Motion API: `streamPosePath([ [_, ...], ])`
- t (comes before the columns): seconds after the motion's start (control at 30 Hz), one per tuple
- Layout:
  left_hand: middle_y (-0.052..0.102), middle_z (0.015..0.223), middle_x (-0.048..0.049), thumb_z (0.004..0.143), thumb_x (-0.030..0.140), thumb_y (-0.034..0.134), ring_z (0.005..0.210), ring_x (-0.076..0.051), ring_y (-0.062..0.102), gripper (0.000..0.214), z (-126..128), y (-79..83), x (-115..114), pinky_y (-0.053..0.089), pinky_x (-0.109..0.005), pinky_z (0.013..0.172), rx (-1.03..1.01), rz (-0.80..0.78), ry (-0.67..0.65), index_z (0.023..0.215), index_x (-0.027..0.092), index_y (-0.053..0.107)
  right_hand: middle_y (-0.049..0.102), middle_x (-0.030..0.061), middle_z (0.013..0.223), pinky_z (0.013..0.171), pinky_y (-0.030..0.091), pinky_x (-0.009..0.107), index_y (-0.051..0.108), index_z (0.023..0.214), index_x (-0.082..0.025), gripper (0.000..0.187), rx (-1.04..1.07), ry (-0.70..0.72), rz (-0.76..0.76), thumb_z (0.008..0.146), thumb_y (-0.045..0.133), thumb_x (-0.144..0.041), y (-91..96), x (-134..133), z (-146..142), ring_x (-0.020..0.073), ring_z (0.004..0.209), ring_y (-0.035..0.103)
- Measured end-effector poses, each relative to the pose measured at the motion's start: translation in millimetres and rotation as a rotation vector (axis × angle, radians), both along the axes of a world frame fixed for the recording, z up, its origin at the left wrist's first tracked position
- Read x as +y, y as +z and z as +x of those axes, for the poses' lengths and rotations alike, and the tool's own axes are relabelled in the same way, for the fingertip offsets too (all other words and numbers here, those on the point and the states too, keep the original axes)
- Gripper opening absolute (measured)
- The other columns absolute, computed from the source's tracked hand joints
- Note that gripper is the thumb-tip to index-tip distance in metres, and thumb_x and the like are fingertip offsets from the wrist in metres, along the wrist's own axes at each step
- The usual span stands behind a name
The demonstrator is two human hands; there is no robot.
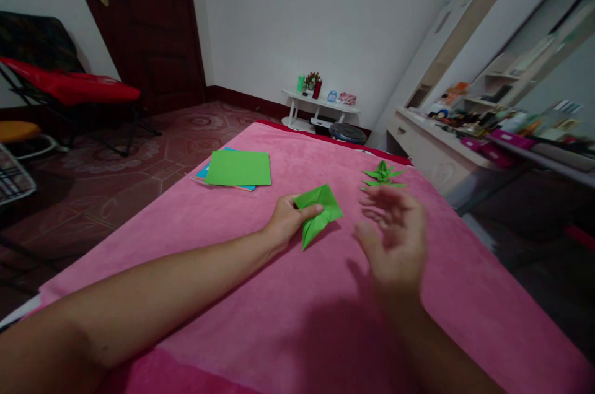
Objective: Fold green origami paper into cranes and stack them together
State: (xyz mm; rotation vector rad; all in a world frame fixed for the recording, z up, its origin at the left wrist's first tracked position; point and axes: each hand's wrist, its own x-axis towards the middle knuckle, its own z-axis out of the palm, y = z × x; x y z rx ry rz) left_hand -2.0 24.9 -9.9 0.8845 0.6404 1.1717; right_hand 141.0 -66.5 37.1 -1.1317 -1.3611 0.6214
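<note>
My left hand (290, 218) grips a folded piece of green paper (325, 203), thumb on top and fingers underneath, just over the pink cloth. Creases run across the paper, and one pointed flap hangs toward me. To the right, my right hand (393, 230) is raised with fingers apart and slightly curled, blurred by motion, touching nothing. Just beyond its fingertips lie green folded-paper pieces (382, 174) with pointed, spread tips. A stack of flat sheets lies at the far left of the cloth, a green sheet (239, 168) on top and blue edges showing below.
A pink cloth (223, 319) covers the surface before me. Beyond it stands a low white shelf (320, 100) with small items. On the right is a cluttered dresser (437, 140); on the left, a red folding chair (79, 87) near a dark door (139, 22).
</note>
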Motion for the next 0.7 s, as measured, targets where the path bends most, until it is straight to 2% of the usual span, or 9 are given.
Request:
streamPosePath([
  [0.07,0.070,0.074,-0.0053,0.060,0.025,0.080,0.059,-0.012,0.060,0.026,-1,0.4,1,0.047,-0.024,0.061,0.044,0.029,0.029,0.077,0.009,0.069,0.062,0.0098,0.108,0.078,0.049,0.034,0.055,0.112,-0.022,0.045,0.040,-0.008,-0.086,0.073,0.070,-0.040,-10.5,34,1,0.0217,0.098,0.057],
  [0.1,0.070,0.073,-0.0054,0.059,0.026,0.080,0.059,-0.012,0.059,0.027,-2,0.3,2,0.047,-0.024,0.060,0.072,0.040,0.026,0.077,0.008,0.069,0.065,0.0081,0.096,0.071,0.049,0.031,0.059,0.103,-0.020,0.041,0.053,0.039,-0.166,0.071,0.071,-0.042,-15.4,46,4,0.0199,0.086,0.060],
  [0.13,0.070,0.074,-0.0059,0.058,0.026,0.081,0.059,-0.012,0.059,0.029,-2,0.1,3,0.047,-0.025,0.060,0.100,0.051,0.013,0.077,0.008,0.069,0.066,0.0064,0.083,0.063,0.049,0.028,0.062,0.092,-0.017,0.036,0.056,0.145,-0.277,0.070,0.071,-0.044,-19.8,54,7,0.0176,0.074,0.061],
  [0.2,0.070,0.075,-0.0071,0.057,0.028,0.081,0.059,-0.013,0.060,0.031,-3,0.0,5,0.047,-0.026,0.060,0.148,0.076,-0.031,0.078,0.008,0.069,0.063,0.0025,0.065,0.050,0.043,0.024,0.064,0.078,-0.014,0.033,0.046,0.254,-0.395,0.067,0.072,-0.044,-26.0,59,12,0.0125,0.053,0.055],
  [0.27,0.070,0.073,-0.0074,0.057,0.029,0.081,0.059,-0.014,0.061,0.032,-3,0.7,4,0.048,-0.026,0.060,0.174,0.097,-0.067,0.076,0.007,0.069,0.061,0.0003,0.056,0.044,0.039,0.022,0.065,0.071,-0.013,0.032,0.055,0.291,-0.451,0.063,0.075,-0.042,-28.1,57,15,0.0094,0.045,0.050],
  [0.37,0.068,0.068,-0.0056,0.056,0.029,0.081,0.056,-0.014,0.060,0.030,-3,2.6,2,0.047,-0.026,0.057,0.179,0.094,-0.099,0.072,0.008,0.068,0.060,0.0000,0.053,0.041,0.039,0.020,0.064,0.065,-0.013,0.029,0.080,0.301,-0.497,0.060,0.078,-0.038,-27.9,52,14,0.0077,0.041,0.048],
  [0.5,0.066,0.065,-0.0043,0.055,0.030,0.081,0.054,-0.013,0.058,0.029,-3,1.5,0,0.045,-0.025,0.055,0.184,0.100,-0.150,0.069,0.008,0.066,0.059,-0.0009,0.048,0.040,0.037,0.018,0.062,0.062,-0.013,0.023,0.105,0.293,-0.481,0.065,0.074,-0.033,-32.4,50,8,0.0069,0.039,0.046],
  [0.6,0.065,0.066,-0.0040,0.056,0.030,0.081,0.055,-0.013,0.058,0.031,-3,-1.0,2,0.045,-0.025,0.056,0.184,0.095,-0.168,0.071,0.008,0.065,0.058,-0.0010,0.049,0.040,0.037,0.018,0.062,0.064,-0.013,0.020,0.110,0.266,-0.436,0.068,0.070,-0.031,-36.0,49,6,0.0070,0.040,0.047],
  [0.7,0.063,0.066,-0.0011,0.054,0.028,0.082,0.055,-0.011,0.057,0.034,-4,-0.4,4,0.045,-0.023,0.056,0.177,0.111,-0.144,0.075,0.010,0.063,0.058,-0.0016,0.049,0.041,0.037,0.018,0.060,0.065,-0.013,0.023,0.093,0.307,-0.495,0.068,0.072,-0.033,-33.6,48,9,0.0071,0.040,0.047],
])
